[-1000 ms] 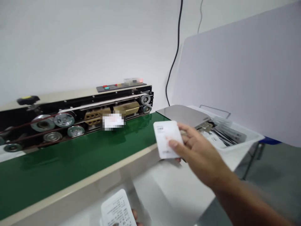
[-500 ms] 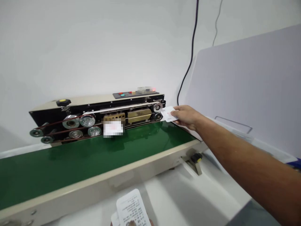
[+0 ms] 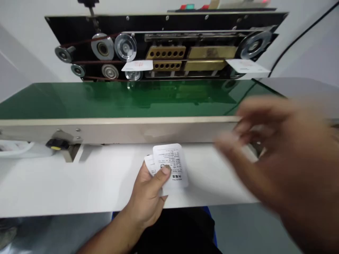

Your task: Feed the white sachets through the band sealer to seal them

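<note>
My left hand is over the white table and pinches a small stack of white printed sachets under its thumb. My right hand is blurred with motion, its fingers apart and nothing visible in them, just in front of the cream front rail of a band sealer. One white sachet sits at the sealer's right end by the large roller, above the green conveyor belt. Another white sachet lies further left, by the pulleys.
Brass heating blocks and belt pulleys fill the sealer's black face. A yellow-capped knob projects from the front rail. A white tray shows at far left, and a grey surface lies at right.
The view has swung to face the sealer squarely and tilted down. My right hand has let go of its sachet, which stays at the sealer's right end, and has moved back toward me.
</note>
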A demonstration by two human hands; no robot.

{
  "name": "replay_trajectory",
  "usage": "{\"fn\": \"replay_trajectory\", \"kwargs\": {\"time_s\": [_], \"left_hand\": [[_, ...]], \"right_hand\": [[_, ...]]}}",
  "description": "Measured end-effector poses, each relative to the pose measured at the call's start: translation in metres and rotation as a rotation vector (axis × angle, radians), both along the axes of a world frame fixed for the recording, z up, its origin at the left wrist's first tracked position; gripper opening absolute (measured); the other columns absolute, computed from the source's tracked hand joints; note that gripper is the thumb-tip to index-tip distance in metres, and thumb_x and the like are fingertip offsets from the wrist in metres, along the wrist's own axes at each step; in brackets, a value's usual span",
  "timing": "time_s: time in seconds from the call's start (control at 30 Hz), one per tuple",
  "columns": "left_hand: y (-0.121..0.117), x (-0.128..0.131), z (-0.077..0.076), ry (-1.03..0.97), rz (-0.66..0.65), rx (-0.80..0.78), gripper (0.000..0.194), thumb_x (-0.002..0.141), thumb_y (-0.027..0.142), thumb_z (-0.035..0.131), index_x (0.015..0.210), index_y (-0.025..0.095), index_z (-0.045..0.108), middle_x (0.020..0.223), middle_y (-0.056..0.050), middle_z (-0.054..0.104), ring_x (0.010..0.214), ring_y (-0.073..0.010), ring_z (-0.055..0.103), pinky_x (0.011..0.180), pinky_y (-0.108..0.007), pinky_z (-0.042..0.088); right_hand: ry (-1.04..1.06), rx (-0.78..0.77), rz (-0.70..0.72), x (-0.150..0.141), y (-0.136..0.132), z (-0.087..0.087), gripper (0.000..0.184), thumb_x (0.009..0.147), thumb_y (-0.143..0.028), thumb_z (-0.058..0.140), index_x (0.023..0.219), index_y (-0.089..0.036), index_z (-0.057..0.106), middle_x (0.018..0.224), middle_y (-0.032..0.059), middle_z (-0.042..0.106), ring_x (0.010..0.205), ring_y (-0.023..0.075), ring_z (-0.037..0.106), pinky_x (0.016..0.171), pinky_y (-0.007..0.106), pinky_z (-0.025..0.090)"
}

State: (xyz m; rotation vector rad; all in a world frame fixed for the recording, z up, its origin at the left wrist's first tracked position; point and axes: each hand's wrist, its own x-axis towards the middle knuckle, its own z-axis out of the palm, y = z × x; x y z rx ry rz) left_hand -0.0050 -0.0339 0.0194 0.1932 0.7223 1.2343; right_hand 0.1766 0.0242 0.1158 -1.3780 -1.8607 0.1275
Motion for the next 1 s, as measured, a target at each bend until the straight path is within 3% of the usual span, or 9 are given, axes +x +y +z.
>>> {"fn": "replay_trajectory", "kwargs": {"time_s": [0.1,0.2,0.33,0.43,0.53,0.63,0.77,0.9,1.0], "left_hand": [[0.001,0.0,-0.003,0.005,-0.013,0.052,0.041,0.088,0.018,0.073,0.126,0.021,0.057,0.1,-0.003,0.079,0.101,-0.0223,0.072,0.094,-0.037,0.055],[0.002,0.0,-0.004,-0.005,-0.013,0.072,0.041,0.088,0.023,0.073,0.127,0.021,0.059,0.099,-0.004,0.078,0.102,-0.0241,0.072,0.096,-0.04,0.053],[0.005,-0.001,-0.005,-0.057,-0.022,0.019,0.035,0.092,0.043,0.066,0.113,0.015,0.065,0.098,-0.01,0.078,0.096,-0.0281,0.073,0.093,-0.044,0.055],[0.004,-0.002,-0.004,-0.14,-0.072,0.034,0.046,0.095,0.051,0.056,0.116,0.012,0.065,0.101,-0.013,0.077,0.104,-0.0308,0.07,0.091,-0.042,0.056],[-0.001,-0.004,-0.005,-0.083,-0.105,0.113,0.027,0.092,0.032,0.066,0.115,0.017,0.065,0.102,-0.008,0.077,0.103,-0.0272,0.071,0.09,-0.039,0.056],[-0.004,-0.003,-0.006,0.024,-0.083,0.096,0.027,0.087,0.014,0.071,0.112,0.02,0.062,0.098,-0.005,0.078,0.095,-0.0227,0.074,0.089,-0.037,0.056],[-0.003,0.001,-0.006,0.048,-0.054,0.07,0.028,0.088,0.018,0.073,0.113,0.021,0.061,0.099,-0.005,0.079,0.094,-0.0226,0.074,0.087,-0.036,0.056],[-0.003,0.003,-0.011,0.122,-0.101,0.007,0.039,0.081,0.033,0.081,0.112,0.022,0.062,0.1,-0.007,0.079,0.091,-0.0244,0.074,0.077,-0.032,0.056],[-0.004,0.001,-0.027,0.297,-0.184,-0.146,0.044,0.072,0.044,0.087,0.104,0.021,0.066,0.077,-0.008,0.079,0.072,-0.0268,0.075,0.064,-0.033,0.055]], "right_hand": [[0.011,-0.088,0.232,-0.022,-0.035,-0.059,0.049,0.087,-0.043,0.071,0.128,-0.024,0.053,0.105,0.0093,0.059,0.081,0.0242,0.06,0.061,0.037,0.052],[0.265,-0.383,0.371,-0.032,-0.037,-0.084,0.029,0.098,-0.034,0.063,0.125,-0.029,0.056,0.111,0.0056,0.063,0.088,0.0216,0.065,0.067,0.035,0.057],[0.452,-0.175,0.436,-0.024,-0.029,-0.073,0.023,0.096,-0.012,0.058,0.112,-0.03,0.062,0.106,0.0028,0.061,0.095,0.0192,0.062,0.078,0.032,0.057],[0.188,0.137,0.486,-0.016,-0.025,-0.07,0.032,0.089,-0.002,0.056,0.105,-0.028,0.063,0.122,0.0053,0.053,0.119,0.025,0.05,0.106,0.047,0.044],[-0.023,0.219,0.488,-0.013,-0.021,-0.084,0.032,0.088,-0.001,0.058,0.101,-0.029,0.066,0.139,0.0048,0.039,0.132,0.0302,0.038,0.11,0.057,0.035],[0.131,0.107,0.434,-0.013,-0.017,-0.098,0.033,0.094,-0.007,0.056,0.117,-0.029,0.064,0.146,0.0078,0.037,0.131,0.0295,0.044,0.103,0.052,0.046],[0.662,-0.231,0.288,-0.02,-0.022,-0.099,0.022,0.1,-0.027,0.06,0.122,-0.028,0.059,0.118,0.0068,0.062,0.1,0.0202,0.066,0.078,0.032,0.06],[0.659,-0.598,0.336,-0.018,-0.029,-0.079,0.021,0.097,-0.042,0.064,0.1,-0.021,0.067,0.083,0.0033,0.07,0.074,0.0178,0.069,0.062,0.026,0.059],[0.676,-0.482,0.179,0.01,-0.019,-0.05,0.028,0.093,-0.047,0.069,0.106,-0.022,0.069,0.089,0.0058,0.074,0.08,0.0211,0.072,0.066,0.028,0.062]]}}
